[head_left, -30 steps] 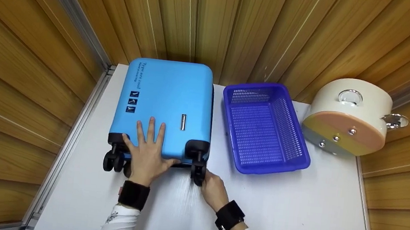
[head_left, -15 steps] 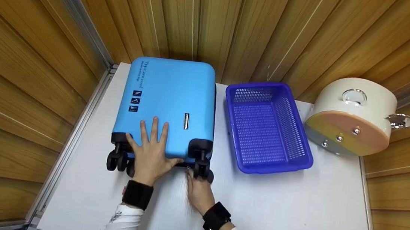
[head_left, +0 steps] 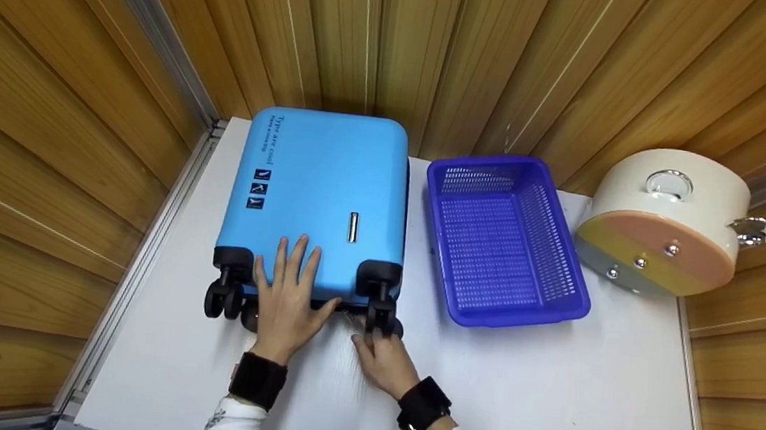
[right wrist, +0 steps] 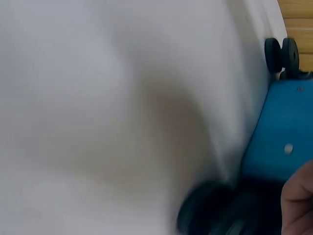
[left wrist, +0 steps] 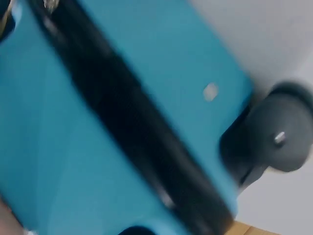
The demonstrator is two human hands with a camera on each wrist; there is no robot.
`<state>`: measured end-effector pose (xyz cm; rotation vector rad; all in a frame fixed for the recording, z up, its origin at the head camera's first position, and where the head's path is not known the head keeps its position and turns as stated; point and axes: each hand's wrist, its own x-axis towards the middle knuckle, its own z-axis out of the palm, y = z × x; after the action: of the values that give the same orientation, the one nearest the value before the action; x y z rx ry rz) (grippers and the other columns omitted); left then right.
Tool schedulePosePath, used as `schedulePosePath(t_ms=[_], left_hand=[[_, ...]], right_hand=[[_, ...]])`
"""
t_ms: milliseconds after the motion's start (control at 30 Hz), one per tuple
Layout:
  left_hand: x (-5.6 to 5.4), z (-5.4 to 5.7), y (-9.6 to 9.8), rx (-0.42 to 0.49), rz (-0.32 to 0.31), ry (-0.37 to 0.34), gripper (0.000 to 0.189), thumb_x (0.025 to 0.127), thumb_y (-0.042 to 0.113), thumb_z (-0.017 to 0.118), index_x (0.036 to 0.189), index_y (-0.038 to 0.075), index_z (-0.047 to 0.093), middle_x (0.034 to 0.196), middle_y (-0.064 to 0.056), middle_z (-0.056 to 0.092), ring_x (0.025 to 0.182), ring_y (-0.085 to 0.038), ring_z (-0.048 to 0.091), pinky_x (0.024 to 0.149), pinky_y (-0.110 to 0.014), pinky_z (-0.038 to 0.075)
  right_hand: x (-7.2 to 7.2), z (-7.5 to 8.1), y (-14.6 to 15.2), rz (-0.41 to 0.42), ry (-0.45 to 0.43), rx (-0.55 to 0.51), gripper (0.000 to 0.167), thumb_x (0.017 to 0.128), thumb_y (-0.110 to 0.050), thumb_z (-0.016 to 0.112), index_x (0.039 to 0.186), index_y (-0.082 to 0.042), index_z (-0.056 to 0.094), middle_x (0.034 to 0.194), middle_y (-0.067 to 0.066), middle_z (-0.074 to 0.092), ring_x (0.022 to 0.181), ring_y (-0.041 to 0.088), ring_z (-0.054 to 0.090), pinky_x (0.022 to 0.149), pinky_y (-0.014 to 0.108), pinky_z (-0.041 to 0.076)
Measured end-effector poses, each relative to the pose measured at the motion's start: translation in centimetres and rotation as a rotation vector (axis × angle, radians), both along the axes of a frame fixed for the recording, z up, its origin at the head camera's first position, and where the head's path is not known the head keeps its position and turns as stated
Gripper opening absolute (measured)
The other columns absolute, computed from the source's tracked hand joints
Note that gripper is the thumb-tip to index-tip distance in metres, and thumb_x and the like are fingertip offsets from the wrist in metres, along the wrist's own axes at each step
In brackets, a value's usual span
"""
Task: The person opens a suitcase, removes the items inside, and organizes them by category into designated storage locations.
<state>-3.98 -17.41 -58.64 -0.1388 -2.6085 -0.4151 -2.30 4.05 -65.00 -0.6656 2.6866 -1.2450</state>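
A light blue hard-shell suitcase [head_left: 316,180] lies flat on the white table, its black wheels [head_left: 224,298] toward me. My left hand [head_left: 286,311] rests spread on the lower part of its shell, thumb along the wheel-end edge. My right hand [head_left: 389,367] is at the right-hand wheel [head_left: 382,313], its fingertips partly hidden behind it. Whether those fingers pinch anything does not show. A black zip band [left wrist: 127,112] crosses the suitcase's end in the blurred left wrist view, with a metallic piece [left wrist: 51,5] at the top. Bent fingers [right wrist: 299,200] show at the right wrist view's edge.
A purple perforated plastic basket [head_left: 505,255] stands to the right of the suitcase. Beyond it, at far right, sits a rounded cream case [head_left: 666,193] with a striped, coloured front and silver handles. Wood-patterned walls [head_left: 406,49] enclose the table [head_left: 512,410] at the back and sides.
My right hand moved left from the right-hand wheel along the edge, then back a little to the right. My left hand slid slightly toward me on the shell, still spread.
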Motion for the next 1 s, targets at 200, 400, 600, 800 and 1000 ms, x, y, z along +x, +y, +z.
schedulePosePath(t_ms=[200,400,600,800,1000], left_hand=[[3.7,-3.5,1.3,0.166,-0.011,0.198,0.070,0.077,0.017,0.086,0.140,0.003,0.058,0.150,-0.027,0.039,0.142,-0.049,0.038,0.117,-0.060,0.032],[6.0,-6.8,3.8,0.284,0.037,0.112,0.060,0.079,0.015,0.083,0.130,-0.004,0.059,0.127,-0.025,0.049,0.116,-0.042,0.052,0.097,-0.051,0.046],[5.4,-7.3,6.0,0.393,0.155,-0.214,0.042,0.087,0.034,0.082,0.110,0.001,0.071,0.098,-0.015,0.073,0.087,-0.034,0.071,0.073,-0.050,0.057],[3.9,-6.5,7.1,0.503,0.212,-0.358,0.028,0.096,0.040,0.073,0.084,0.015,0.069,0.071,0.003,0.067,0.060,-0.016,0.063,0.051,-0.039,0.049],[3.6,-6.3,7.1,0.464,0.171,-0.354,0.029,0.103,0.028,0.065,0.076,0.016,0.060,0.059,0.005,0.053,0.049,-0.013,0.050,0.042,-0.033,0.038]], right_hand=[[-2.4,1.2,4.4,-0.133,0.044,-0.055,0.014,0.100,-0.003,0.060,0.106,-0.003,0.072,0.082,0.004,0.069,0.073,0.016,0.065,0.067,0.037,0.057],[-5.4,4.0,5.3,-0.276,0.112,-0.168,0.026,0.105,-0.007,0.057,0.129,-0.001,0.063,0.090,0.001,0.057,0.071,0.010,0.052,0.063,0.029,0.050],[-7.7,5.9,3.5,-0.176,0.256,-0.205,0.037,0.104,-0.012,0.059,0.139,0.000,0.058,0.129,0.017,0.056,0.112,0.028,0.060,0.093,0.046,0.054],[-8.6,7.1,0.7,-0.005,0.367,-0.108,0.051,0.101,-0.022,0.064,0.150,-0.009,0.056,0.161,0.019,0.040,0.150,0.042,0.034,0.120,0.058,0.031],[-8.2,6.9,0.0,0.058,0.313,-0.053,0.059,0.102,-0.032,0.065,0.156,-0.015,0.050,0.169,0.014,0.028,0.156,0.048,0.014,0.119,0.065,0.029]])
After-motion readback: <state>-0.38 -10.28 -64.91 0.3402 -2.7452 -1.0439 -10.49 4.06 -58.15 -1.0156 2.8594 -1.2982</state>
